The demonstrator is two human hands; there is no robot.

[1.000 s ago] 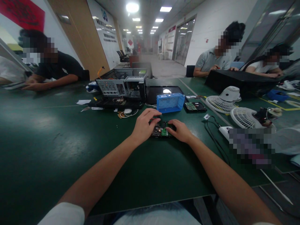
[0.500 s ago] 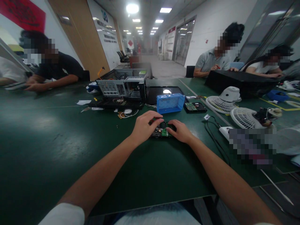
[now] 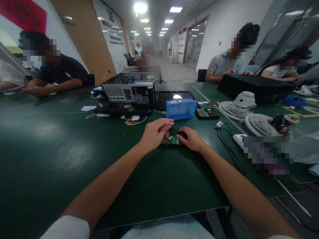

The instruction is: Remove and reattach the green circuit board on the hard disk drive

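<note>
A small black hard drive [image 3: 172, 139] with a green circuit board facing up lies on the green table [image 3: 62, 149] in front of me. My left hand [image 3: 154, 132] rests on its left side, fingers curled over the top with the fingertips pinched together. My right hand [image 3: 191, 138] grips its right end, fingers curled down onto it. Much of the drive is hidden under both hands.
Behind the drive stand a blue plastic box [image 3: 181, 108], a second drive [image 3: 207, 113], a black panel [image 3: 174, 98] and an open computer case [image 3: 131, 90]. Two white fans [image 3: 239, 105] and cables [image 3: 228, 139] lie at the right. Other people sit around the tables.
My left hand's fingers have drawn back a little and pinched together over the drive. The right hand and the drive stay where they were.
</note>
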